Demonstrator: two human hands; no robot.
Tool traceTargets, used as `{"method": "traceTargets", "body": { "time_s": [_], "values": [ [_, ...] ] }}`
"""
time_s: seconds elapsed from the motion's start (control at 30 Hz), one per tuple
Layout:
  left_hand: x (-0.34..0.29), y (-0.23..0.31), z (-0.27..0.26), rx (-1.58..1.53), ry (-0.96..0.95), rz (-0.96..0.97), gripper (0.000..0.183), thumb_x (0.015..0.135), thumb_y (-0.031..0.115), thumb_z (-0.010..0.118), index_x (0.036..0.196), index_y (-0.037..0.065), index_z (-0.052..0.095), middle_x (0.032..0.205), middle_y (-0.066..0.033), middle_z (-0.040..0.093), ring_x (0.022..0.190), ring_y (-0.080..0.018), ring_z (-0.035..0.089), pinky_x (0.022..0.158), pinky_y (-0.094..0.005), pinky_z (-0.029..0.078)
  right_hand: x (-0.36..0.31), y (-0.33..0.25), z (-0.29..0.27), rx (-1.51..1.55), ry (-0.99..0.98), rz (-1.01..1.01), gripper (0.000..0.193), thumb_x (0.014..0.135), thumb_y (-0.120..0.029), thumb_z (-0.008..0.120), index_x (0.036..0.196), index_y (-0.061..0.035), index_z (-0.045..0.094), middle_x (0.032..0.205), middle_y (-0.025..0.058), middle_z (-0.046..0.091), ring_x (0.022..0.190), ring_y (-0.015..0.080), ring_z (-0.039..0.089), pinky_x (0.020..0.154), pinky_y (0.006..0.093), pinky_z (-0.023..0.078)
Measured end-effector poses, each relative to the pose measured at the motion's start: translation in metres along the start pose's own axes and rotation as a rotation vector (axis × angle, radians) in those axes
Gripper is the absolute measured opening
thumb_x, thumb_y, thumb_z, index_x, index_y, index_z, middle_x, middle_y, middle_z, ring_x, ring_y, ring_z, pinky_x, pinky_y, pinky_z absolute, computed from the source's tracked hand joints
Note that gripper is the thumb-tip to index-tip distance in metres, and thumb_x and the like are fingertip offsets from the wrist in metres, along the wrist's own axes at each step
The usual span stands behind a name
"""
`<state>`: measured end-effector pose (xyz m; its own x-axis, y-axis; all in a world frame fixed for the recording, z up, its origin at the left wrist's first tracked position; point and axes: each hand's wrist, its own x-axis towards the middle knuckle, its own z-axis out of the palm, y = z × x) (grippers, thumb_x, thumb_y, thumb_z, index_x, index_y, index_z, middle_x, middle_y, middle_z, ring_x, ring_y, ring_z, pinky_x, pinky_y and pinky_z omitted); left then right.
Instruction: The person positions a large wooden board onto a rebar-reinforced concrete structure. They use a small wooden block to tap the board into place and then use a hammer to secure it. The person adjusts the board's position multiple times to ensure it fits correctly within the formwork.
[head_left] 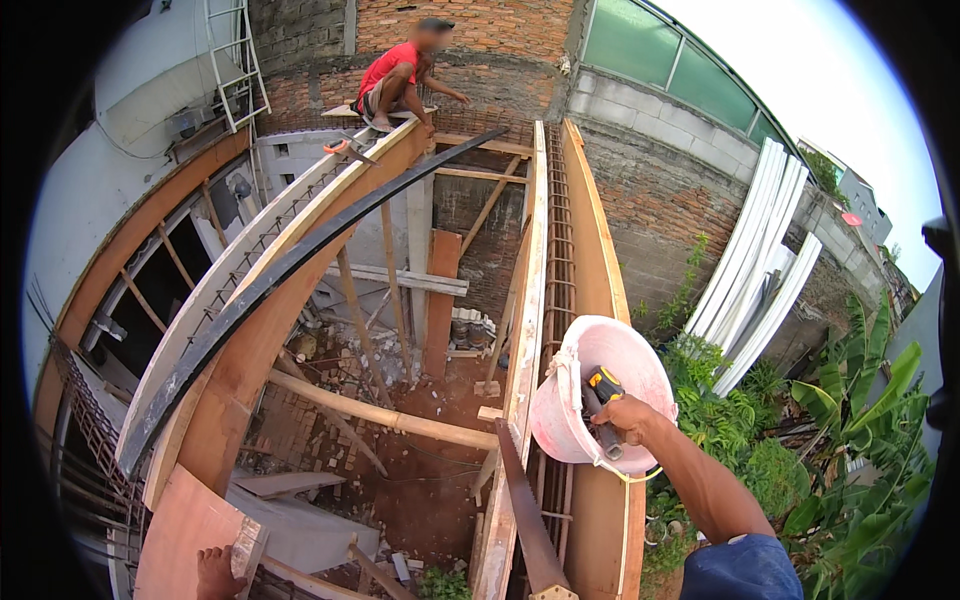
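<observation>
- Brick wall: spans the far side of the site.
- Curved formwork board: sweeps from far centre to lower left; a long black strip lies along it.
- Right-hand formwork: two boards, the outer one plain wood, with a rusty rebar cage between.
- Co-worker in a red top: squats at the far end of the curved board, one hand down by its edge.
- Pink bucket: tilted, over the rebar cage and outer board, mouth toward the viewer.
- Handsaw: lies lengthwise just nearer than the bucket.
- Plywood piece: lower left, under the left hand; fingertips close together on it, grip cannot be told.
- Right hand: inside the bucket mouth, fingers bent over a dark tool; whether they clasp it cannot be told.
- Yellow-and-black tool: in the bucket, just beside the right hand's knuckles.
</observation>
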<state>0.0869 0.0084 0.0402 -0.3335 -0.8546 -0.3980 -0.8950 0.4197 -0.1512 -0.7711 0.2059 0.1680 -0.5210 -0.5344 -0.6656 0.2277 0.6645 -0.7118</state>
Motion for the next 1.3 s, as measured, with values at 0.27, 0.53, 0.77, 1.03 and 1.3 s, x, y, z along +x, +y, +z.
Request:
{"method": "traceTargets", "body": {
  "time_s": [0.27, 0.53, 0.77, 1.03, 1.3],
  "values": [
    [-0.078, -0.079, -0.049, 0.000, 0.023, 0.120, 0.056, 0.065, 0.037, 0.084, 0.112, 0.008, 0.074, 0.109, -0.0167, 0.070, 0.110, -0.0350, 0.062, 0.102, -0.0485, 0.042, -0.028, 0.004, -0.023, 0.206, 0.055, 0.025, 0.019, 0.099, -0.013, 0.065, 0.092, 0.0023, 0.057, 0.076, 0.0113, 0.058, 0.053, 0.0185, 0.054, 0.041, 0.0320, 0.047],
    [-0.151, -0.065, -0.028, -0.090, 0.030, 0.066, 0.051, 0.060, 0.030, 0.084, 0.102, 0.003, 0.072, 0.097, -0.0196, 0.067, 0.099, -0.0400, 0.062, 0.091, -0.0515, 0.046, -0.106, 0.034, -0.047, 0.456, -0.018, -0.198, 0.042, 0.104, -0.040, 0.062, 0.119, -0.0008, 0.058, 0.078, 0.0012, 0.057, 0.057, 0.0085, 0.051, 0.047, 0.0243, 0.044],
    [-0.141, -0.002, -0.052, -0.227, 0.134, -0.054, 0.049, 0.076, 0.021, 0.075, 0.122, 0.007, 0.069, 0.108, -0.0163, 0.068, 0.109, -0.0365, 0.062, 0.098, -0.0472, 0.046, -0.136, 0.035, 0.010, 0.112, 0.294, -0.552, 0.040, 0.107, -0.039, 0.057, 0.128, -0.0055, 0.058, 0.074, -0.0042, 0.051, 0.052, 0.0030, 0.049, 0.042, 0.0198, 0.040],
    [-0.102, 0.014, -0.029, -0.513, 0.182, -0.434, 0.055, 0.079, 0.034, 0.078, 0.126, 0.006, 0.068, 0.115, -0.0163, 0.065, 0.116, -0.0358, 0.060, 0.103, -0.0465, 0.045, -0.206, 0.010, 0.191, 0.127, -0.250, -0.729, 0.051, 0.104, -0.039, 0.057, 0.129, 0.0051, 0.052, 0.091, 0.0055, 0.054, 0.067, 0.0084, 0.053, 0.053, 0.0212, 0.044],
    [-0.080, 0.036, 0.006, -0.355, 0.185, -0.515, 0.065, 0.075, 0.035, 0.080, 0.134, 0.009, 0.067, 0.128, -0.0116, 0.067, 0.126, -0.0314, 0.056, 0.108, -0.0502, 0.039, -0.098, 0.094, 0.442, 0.482, -0.700, 0.359, 0.032, 0.109, -0.040, 0.050, 0.113, -0.0077, 0.054, 0.075, 0.0002, 0.049, 0.057, 0.0094, 0.046, 0.046, 0.0250, 0.040]
  ]
}}
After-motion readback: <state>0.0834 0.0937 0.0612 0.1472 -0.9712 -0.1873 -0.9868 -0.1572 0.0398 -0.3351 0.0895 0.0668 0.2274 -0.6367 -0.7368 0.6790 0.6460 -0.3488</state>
